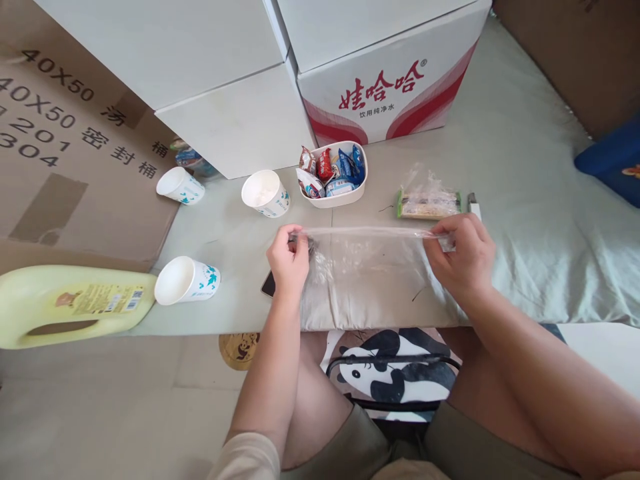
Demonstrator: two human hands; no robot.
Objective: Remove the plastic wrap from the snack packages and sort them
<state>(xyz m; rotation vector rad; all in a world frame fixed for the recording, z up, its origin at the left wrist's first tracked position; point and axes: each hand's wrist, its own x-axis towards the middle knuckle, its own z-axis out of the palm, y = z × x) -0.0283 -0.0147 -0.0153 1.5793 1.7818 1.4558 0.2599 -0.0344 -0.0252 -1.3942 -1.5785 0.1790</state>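
A clear plastic bag is stretched between my two hands over the cloth-covered surface. My left hand pinches its upper left corner, and my right hand grips the upper right corner. The top edge runs nearly straight from one hand to the other. Part of a dark, flat object shows beside my left wrist; my arm hides the rest. Just beyond my right hand lies a clear-wrapped packet with green edges. A small white object with a grey tip sits beside that packet.
Behind the bag stands a white tub of wrapped snacks. Paper cups stand at the left, near a yellow jug lying on its side. White cartons and a brown box border the back and left. A blue item is at right.
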